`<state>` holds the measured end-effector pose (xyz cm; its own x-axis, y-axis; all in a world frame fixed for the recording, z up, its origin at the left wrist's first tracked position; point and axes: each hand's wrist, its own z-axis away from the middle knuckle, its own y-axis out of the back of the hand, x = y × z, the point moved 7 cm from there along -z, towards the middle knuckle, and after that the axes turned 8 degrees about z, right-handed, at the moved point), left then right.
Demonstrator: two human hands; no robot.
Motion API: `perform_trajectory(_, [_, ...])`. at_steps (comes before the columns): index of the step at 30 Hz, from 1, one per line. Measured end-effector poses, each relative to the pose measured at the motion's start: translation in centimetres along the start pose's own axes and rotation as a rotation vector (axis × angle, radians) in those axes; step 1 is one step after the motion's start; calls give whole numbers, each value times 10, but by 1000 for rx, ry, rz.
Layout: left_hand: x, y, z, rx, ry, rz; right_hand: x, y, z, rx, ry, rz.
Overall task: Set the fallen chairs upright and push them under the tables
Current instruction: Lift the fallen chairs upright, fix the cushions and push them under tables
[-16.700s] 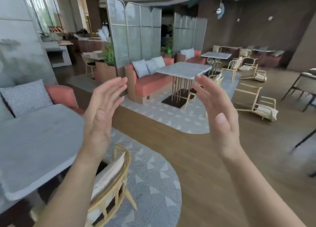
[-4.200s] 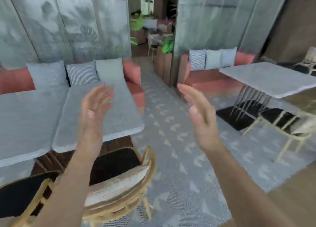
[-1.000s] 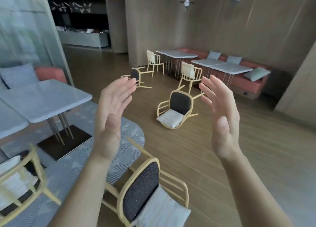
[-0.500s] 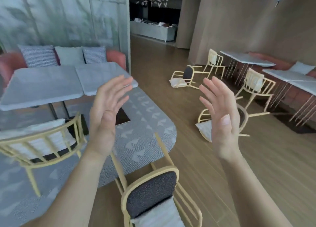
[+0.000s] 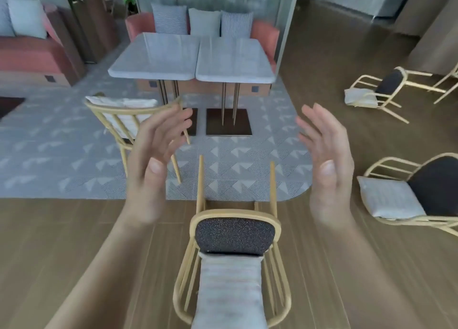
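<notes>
View swung left since half a second ago: the fallen chair now lies centred on the wood floor below my left hand and right hand, both spread and empty, legs toward the tables, so I judge lifting comes next.

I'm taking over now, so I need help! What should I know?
Hands: left hand and right hand open, raised, empty.
The nearest fallen chair lies below them, legs toward the rug.
The near right chair and far right chair lie fallen too.
The upright chair stands before the left table, not pushed under.
To do: right three, push all four in.
</notes>
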<state>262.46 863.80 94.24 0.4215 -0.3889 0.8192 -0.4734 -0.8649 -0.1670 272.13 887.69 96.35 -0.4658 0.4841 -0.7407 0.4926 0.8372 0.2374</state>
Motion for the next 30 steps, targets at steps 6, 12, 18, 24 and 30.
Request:
perform_trajectory(6, [-103,15,53,20,100,-83,114,-29,56,-79,-72,-35])
perform_trajectory(12, [-274,22,158,-54,294,-106,284,-68,184,-130,-249,-37])
perform_trajectory(18, [-458,41,304,-3,406,-178,464,-94,348,-121,-379,-28])
perform_trajectory(24, [-645,72,452,42,550,-303,622,-109,523,-131,-588,89])
perform_trajectory(30, [-768,124,557,-16,759,-548,738,-127,645,-110,-775,73])
